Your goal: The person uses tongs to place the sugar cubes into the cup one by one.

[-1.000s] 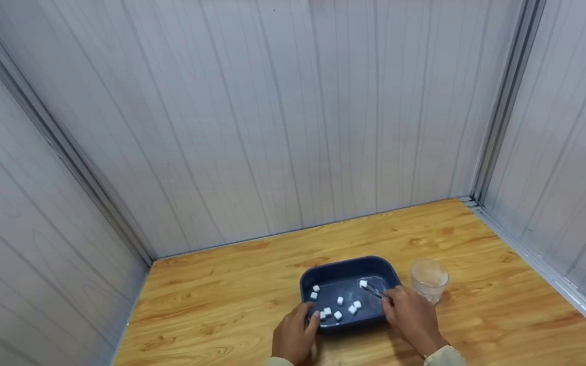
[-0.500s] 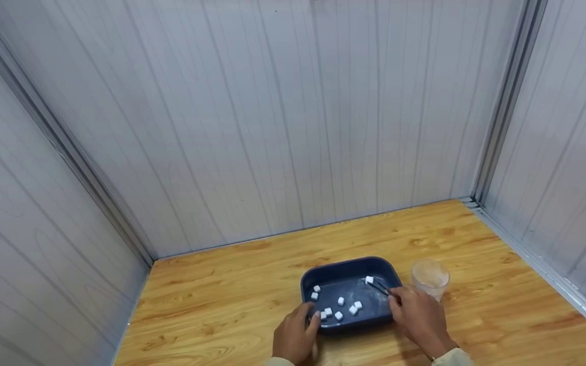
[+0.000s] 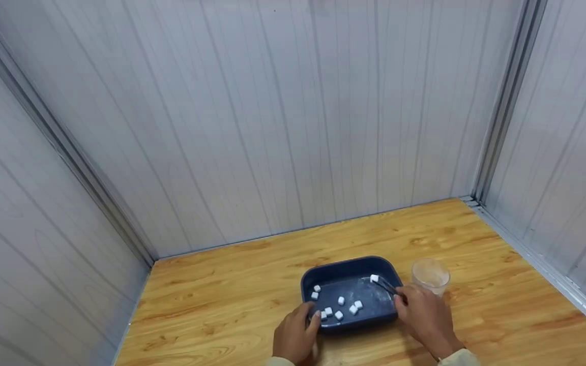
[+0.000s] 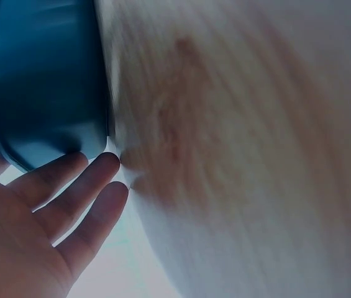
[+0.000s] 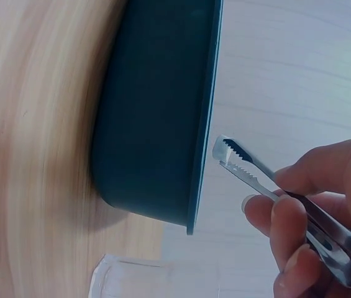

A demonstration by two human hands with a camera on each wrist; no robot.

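My right hand pinches a pair of small metal tongs with serrated tips. Between those tips sits a white cube, which in the right wrist view shows above the tray's rim. The dark blue tray holds several more white cubes scattered on its floor, mostly toward the left and front. At the tray's front left corner, my left hand holds the edge between thumb and fingers. The left wrist view shows its fingers against the outer wall.
A clear drinking glass stands just right of the tray, close behind my right hand. The wooden tabletop ends at the pale panel walls at the back and sides.
My right hand has moved right and slightly down in the head view, and the tongs with the cube have shifted right toward the tray's right side. The left hand and tray stay in place.
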